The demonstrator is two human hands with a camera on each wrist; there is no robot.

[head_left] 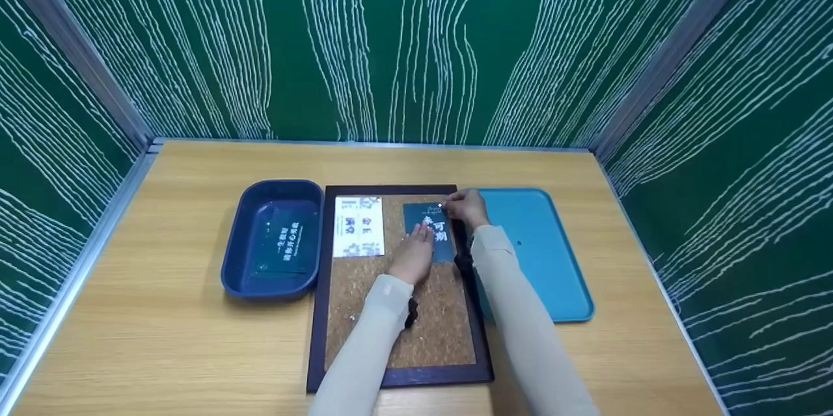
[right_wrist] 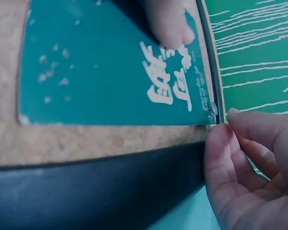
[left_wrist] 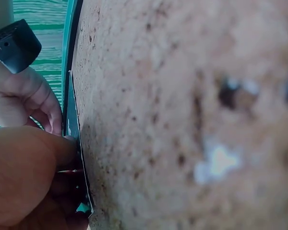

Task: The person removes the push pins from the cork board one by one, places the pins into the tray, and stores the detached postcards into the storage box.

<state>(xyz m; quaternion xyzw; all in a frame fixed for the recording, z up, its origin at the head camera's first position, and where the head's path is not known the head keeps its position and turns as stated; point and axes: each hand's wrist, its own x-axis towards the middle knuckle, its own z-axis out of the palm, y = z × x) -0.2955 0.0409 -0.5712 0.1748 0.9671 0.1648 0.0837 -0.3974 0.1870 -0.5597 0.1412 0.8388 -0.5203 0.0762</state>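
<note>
A dark teal card (head_left: 442, 253) with white lettering lies flat at the upper right of the framed cork board (head_left: 364, 331). My left hand (head_left: 413, 254) presses its straightened fingers on the card's lower left part. At the card's upper right corner, the thumb and fingers of my right hand (head_left: 467, 208) pinch at a small clear pin (right_wrist: 212, 110); the fingertips partly hide this contact. A white card (head_left: 359, 227) with blue-grey print lies at the board's upper left. Small bright bits, blurred in the left wrist view, are on the bare cork below.
A dark blue basin (head_left: 234, 273) holding teal cards (head_left: 286, 240) stands left of the board. To the right, partly under my right forearm, is a flat blue tray (head_left: 540, 253). Green walls with white streaks enclose the wooden table (head_left: 163, 338) at the back and sides.
</note>
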